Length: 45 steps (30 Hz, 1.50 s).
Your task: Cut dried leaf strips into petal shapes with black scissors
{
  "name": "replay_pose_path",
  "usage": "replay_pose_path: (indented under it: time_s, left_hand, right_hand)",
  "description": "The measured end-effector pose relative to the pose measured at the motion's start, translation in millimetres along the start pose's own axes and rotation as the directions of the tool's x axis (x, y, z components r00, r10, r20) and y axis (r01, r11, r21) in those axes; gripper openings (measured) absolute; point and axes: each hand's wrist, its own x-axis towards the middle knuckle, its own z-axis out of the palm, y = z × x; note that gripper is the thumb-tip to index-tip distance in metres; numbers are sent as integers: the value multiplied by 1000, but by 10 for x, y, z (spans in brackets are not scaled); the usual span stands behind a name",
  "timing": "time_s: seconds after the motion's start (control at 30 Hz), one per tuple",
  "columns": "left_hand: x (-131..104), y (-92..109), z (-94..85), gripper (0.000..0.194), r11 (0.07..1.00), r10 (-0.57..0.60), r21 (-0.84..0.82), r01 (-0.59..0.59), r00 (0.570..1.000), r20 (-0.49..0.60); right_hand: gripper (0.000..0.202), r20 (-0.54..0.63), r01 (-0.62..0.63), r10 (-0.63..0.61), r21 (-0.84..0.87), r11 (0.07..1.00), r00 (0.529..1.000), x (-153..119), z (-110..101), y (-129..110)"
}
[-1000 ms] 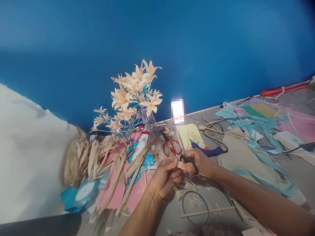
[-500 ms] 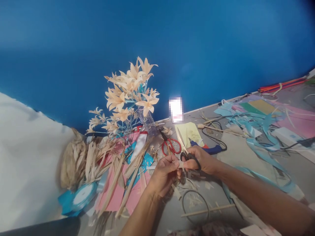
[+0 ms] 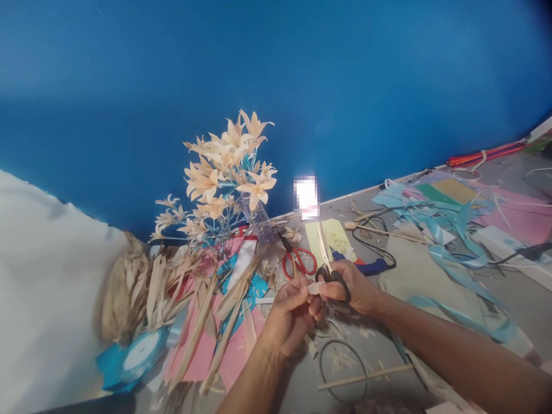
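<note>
Between my two hands a small pale petal-like piece [image 3: 315, 288] is stretched. My left hand [image 3: 287, 316] pinches its left end between thumb and finger. Black-handled scissors [image 3: 324, 248] rest in my right hand [image 3: 356, 287], blades pointing up and away from the piece. The right thumb and fingertips also meet the piece's right end. Just beyond my hands lie red-handled scissors [image 3: 299, 263] and a blue glue gun [image 3: 373, 266], partly over a yellow sheet [image 3: 334, 237].
Pale artificial flowers [image 3: 228, 152] stand in a clear vase [image 3: 257, 218] by the blue wall. Dried husks [image 3: 125, 290], pink paper [image 3: 241, 356] and a blue ribbon roll [image 3: 144, 352] lie left. Light-blue ribbon [image 3: 461, 313] and a white power strip [image 3: 509, 247] lie right. A thin ring [image 3: 344, 340] is near me.
The scissor blades have come closer together and point more upright. The pale piece now shows its broader side between my fingers. The whole view has shifted slightly.
</note>
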Motion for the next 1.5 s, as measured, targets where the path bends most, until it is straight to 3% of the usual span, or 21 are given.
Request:
replay_pose_path:
  time_s: [0.13, 0.3, 0.4, 0.5, 0.63, 1.0, 1.3, 1.4, 1.5]
  left_hand:
    - [3, -13, 21, 37, 994, 85, 73, -80, 994, -68]
    - [43, -75, 21, 27, 989, 108, 119, -84, 971, -214]
    - [43, -5, 0, 16, 975, 192, 155, -161, 958, -211]
    - [18, 105, -16, 9, 933, 314, 246, -261, 927, -206]
    - [-1, 167, -40, 8, 889, 396, 337, -310, 889, -228]
    - [-15, 164, -89, 7, 846, 423, 444, -294, 877, -226]
    - [-27, 222, -106, 10, 864, 422, 391, -316, 879, -223]
    - [-29, 219, -72, 12, 894, 400, 312, -323, 888, -228]
    - [-11, 150, -46, 17, 930, 336, 243, -277, 907, -252]
  right_hand:
    - [37, -53, 21, -14, 124, 992, 998, 8, 28, 11]
    - [42, -55, -16, 18, 36, 999, 998, -14, 111, 43]
    - [50, 112, 55, -39, -146, 988, 993, -21, 54, 44]
    - [63, 322, 116, -7, -322, 940, 947, -9, -40, 39]
    - [76, 428, 108, 64, -367, 924, 902, 1, -85, 27]
    - [76, 440, 28, 152, -376, 926, 885, -25, -87, 6]
    - [64, 442, -12, 164, -327, 945, 882, -15, -131, 136]
    - [63, 370, 4, 93, -254, 967, 924, -2, -82, 126]
    - [54, 176, 48, -22, -147, 988, 984, 17, -12, 81]
